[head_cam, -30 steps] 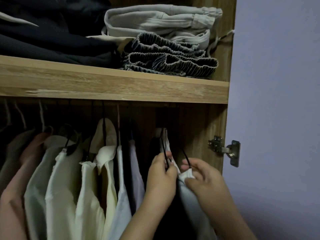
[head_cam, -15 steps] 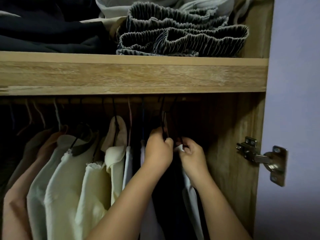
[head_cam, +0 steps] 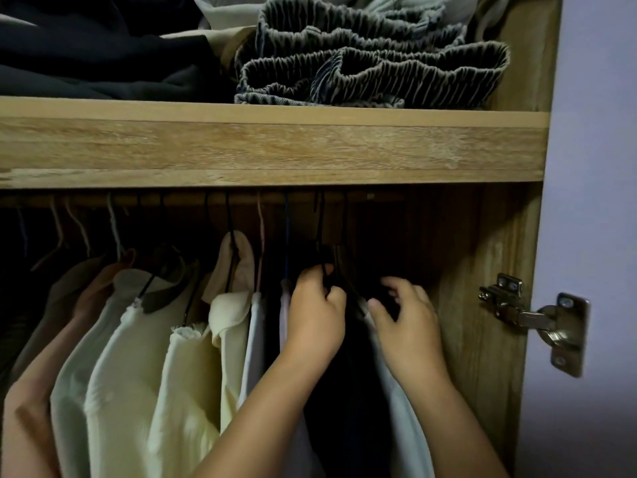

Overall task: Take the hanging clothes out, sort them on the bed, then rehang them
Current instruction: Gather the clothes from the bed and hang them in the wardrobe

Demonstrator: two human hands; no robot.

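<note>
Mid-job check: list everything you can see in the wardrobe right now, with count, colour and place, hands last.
Wooden shelf: one, light oak, spans the wardrobe above the rail.
Ribbed elastic-waist garments: folded stack, count unclear, grey-blue, right on the shelf.
Dark folded clothes: pile, navy or black, left on the shelf.
Pale folded clothes: count unclear, light grey, behind the ribbed stack.
Hanging garments: several, cream, white and pinkish, left and centre under the shelf.
Dark hanging garment: one, black, between the forearms.
White hanging garment: one, far right.
Door hinge: one, metal, right side panel.
Left hand: pinches a black hanger's wire neck.
Right hand: fingers spread, blurred, at the white garment's top.
</note>
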